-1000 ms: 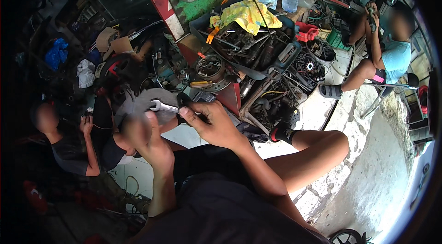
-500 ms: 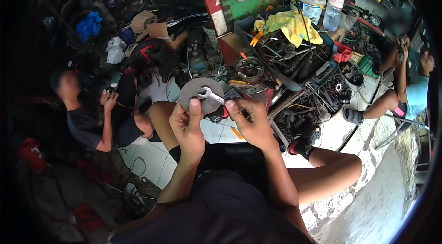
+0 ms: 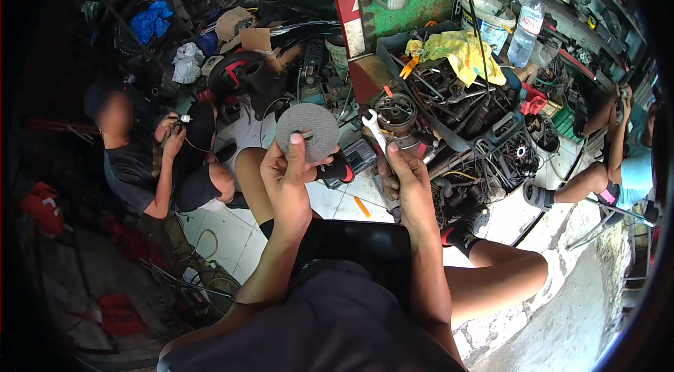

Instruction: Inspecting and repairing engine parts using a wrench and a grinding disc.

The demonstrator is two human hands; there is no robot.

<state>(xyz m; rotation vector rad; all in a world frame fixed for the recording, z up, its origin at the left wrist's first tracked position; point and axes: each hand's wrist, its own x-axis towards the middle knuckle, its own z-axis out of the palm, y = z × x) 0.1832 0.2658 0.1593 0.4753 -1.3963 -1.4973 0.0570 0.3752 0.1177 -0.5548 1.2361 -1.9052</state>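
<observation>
In the middle of the head view my left hand (image 3: 288, 182) is closed on a thin round grey abrasive disc (image 3: 312, 126), its thumb lying over the front near the centre and fingertips showing at the right edge. My right hand (image 3: 407, 189) is closed round a silver open-ended wrench (image 3: 379, 133), held upright and slightly tilted, with the open jaw at the top, just right of the disc and apart from it. Below both hands are my bent bare legs (image 3: 495, 281).
Beyond my hands stand a crate of tools and parts (image 3: 449, 105) under a yellow cloth (image 3: 470, 56), a water bottle (image 3: 523, 35) and a bucket (image 3: 484, 17). Co-workers sit at left (image 3: 133, 168) and right (image 3: 632, 168), handling small objects. An orange strip (image 3: 361, 207) lies on the tiles.
The wrench has come away from the disc's face and now points upward in my right hand. The disc has moved slightly up. The view has shifted, so the surroundings sit farther right.
</observation>
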